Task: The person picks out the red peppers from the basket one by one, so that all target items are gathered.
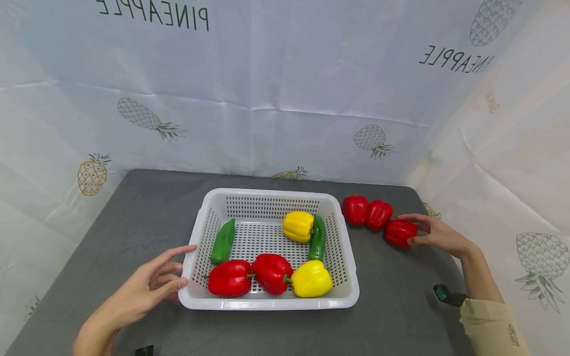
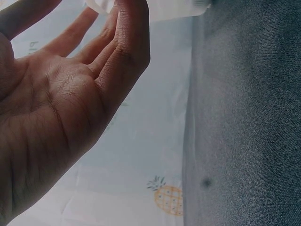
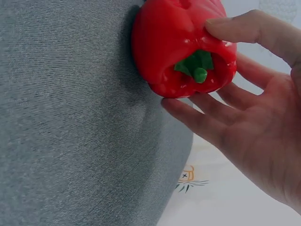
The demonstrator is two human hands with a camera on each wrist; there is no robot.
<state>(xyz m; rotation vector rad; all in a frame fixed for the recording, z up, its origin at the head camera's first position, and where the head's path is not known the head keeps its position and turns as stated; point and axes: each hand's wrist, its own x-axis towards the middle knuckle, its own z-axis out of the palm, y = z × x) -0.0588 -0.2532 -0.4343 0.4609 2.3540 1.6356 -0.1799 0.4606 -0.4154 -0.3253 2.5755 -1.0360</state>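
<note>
At the right of the head view, the right hand [image 1: 438, 235] has its thumb and fingers round a red pepper [image 1: 398, 233], which appears to rest on the grey tabletop [image 1: 392, 296]. The left hand [image 1: 138, 291], lower left, has loosely bent fingers and grips nothing firmly; thumb and forefinger touch the rim of the white basket [image 1: 267, 305] in the lower middle.

The work looks more than half done: six vegetables lie in the basket, namely two red peppers, two yellow peppers [image 1: 311, 279] and two green peppers [image 1: 222, 241]. Outside it are the pepper at the right hand and two more red peppers [image 1: 355, 210] just beside the basket's upper right corner.

The pale cloth [image 1: 267, 138] behind reads "PINEAPPLE" in mirror writing, upper left and upper right. Small lettering on the sleeve [image 1: 485, 326], lower right, is too unclear to read. No brand shows on the peppers.
</note>
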